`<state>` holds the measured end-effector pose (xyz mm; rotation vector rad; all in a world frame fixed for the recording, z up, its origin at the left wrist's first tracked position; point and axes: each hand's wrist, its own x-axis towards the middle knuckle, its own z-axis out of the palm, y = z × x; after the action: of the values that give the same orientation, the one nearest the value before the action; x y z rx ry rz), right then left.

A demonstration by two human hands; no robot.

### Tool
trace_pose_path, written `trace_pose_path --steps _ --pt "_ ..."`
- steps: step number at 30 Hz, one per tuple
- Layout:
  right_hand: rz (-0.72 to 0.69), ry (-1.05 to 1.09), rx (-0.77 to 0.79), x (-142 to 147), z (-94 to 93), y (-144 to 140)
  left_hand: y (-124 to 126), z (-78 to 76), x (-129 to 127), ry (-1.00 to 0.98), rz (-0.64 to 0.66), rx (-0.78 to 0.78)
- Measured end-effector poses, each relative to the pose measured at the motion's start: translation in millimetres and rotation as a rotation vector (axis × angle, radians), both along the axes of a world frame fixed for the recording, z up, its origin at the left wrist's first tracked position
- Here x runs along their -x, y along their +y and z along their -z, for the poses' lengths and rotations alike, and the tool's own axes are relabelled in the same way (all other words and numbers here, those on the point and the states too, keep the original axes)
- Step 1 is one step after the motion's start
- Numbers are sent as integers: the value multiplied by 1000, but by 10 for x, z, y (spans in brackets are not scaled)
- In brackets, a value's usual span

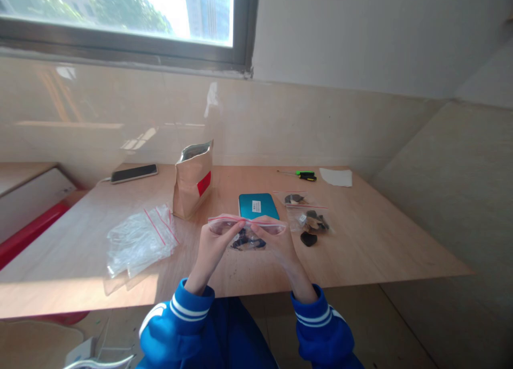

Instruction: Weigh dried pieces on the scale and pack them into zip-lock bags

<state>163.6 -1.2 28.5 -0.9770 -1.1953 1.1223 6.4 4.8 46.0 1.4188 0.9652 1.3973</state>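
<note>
— Currently, what do we have in hand?

— Item one: a small clear zip bag (247,227) with a red strip, held up over the near edge of the wooden table (380,240). Our left hand (215,247) pinches its top edge on the left, our right hand (276,242) pinches it on the right; both are closed on the strip, thumbs meeting near the middle. The bag hangs between and just below the fingertips, with dark pieces (246,243) gathered at its bottom.

— And the count for the rest?

— One teal box (257,205) with a white label, just behind the held bag. Two filled zip bags to the right: the farther one (294,199), the nearer one (311,221). One loose dark piece (308,238) touching the table beside our right hand. One pile of empty zip bags (138,239) to the left; we cannot count the sheets. One brown paper pouch (193,179), upright, open-topped, with a red patch. One phone (134,173) at the far left. Two screwdrivers (305,175) and one white sheet (335,177) at the far right.
</note>
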Motion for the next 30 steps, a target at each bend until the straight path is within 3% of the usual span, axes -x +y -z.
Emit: trace_pose_path --steps 12,18,23,27,30 --pt "145 -51 -78 55 -55 -19 -51 55 -59 52 -131 -49" --pt "65 -44 -76 38 -68 1 -68 14 -79 4 -92 -53" --pt "87 -37 -124 59 -88 -13 -105 -6 -107 -11 -102 -71" --pt "153 -39 -117 54 -78 -17 -128 -36 -136 -31 -85 -8" --pt "97 -22 -85 -57 -41 2 -102 -52 -117 -36 -43 45"
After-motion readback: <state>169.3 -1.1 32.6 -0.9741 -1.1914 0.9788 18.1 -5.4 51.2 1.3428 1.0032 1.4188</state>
